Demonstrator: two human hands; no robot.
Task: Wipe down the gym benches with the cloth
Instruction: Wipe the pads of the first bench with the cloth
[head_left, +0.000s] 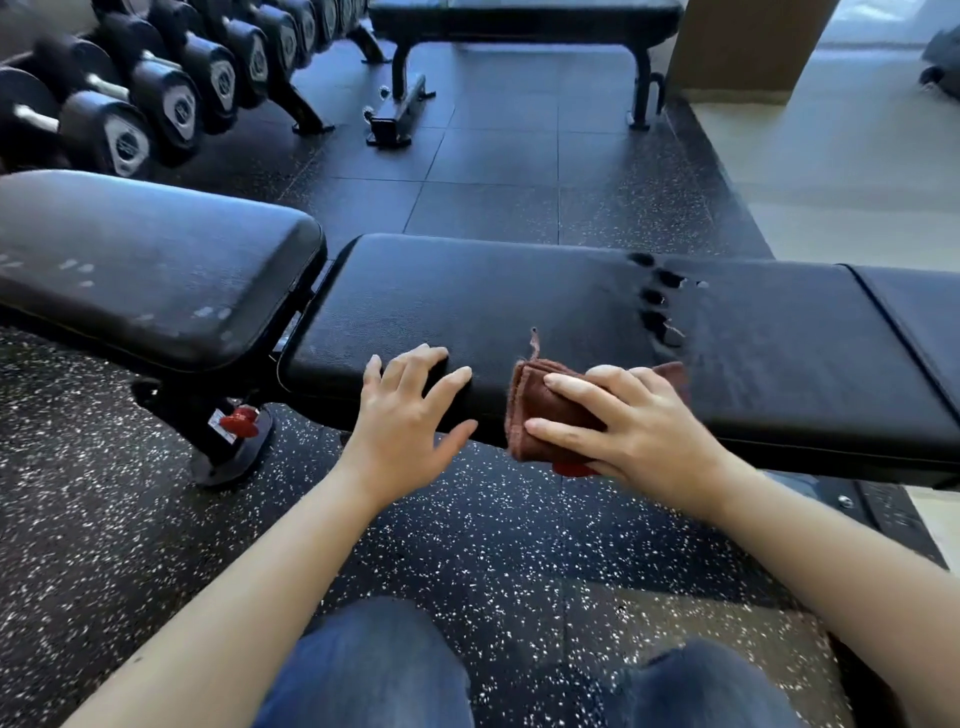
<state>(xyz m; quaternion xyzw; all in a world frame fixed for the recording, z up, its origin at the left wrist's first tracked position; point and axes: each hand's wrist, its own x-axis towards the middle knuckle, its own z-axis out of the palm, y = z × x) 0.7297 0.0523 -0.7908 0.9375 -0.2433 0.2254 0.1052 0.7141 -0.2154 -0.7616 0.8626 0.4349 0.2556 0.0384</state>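
At the near edge of the counter (519, 291), the left grip (410, 410) rests spread, fingertips on the padding. Just right of it, the right grip (628, 421) presses flat-fingered on the folded cloth (535, 410). Wiping looks underway; the next move likely calls for a firm sweep along the pad.

Right hand (639, 421) presses a folded brown cloth (545, 410) flat over the near edge of the black bench (519, 291). Left hand (410, 410) sits just beside it, spread fingertips on the pad. There's a row of torn holes (660, 301) in the padding just past the cloth, and dumbbells (156, 93) racked at far left.
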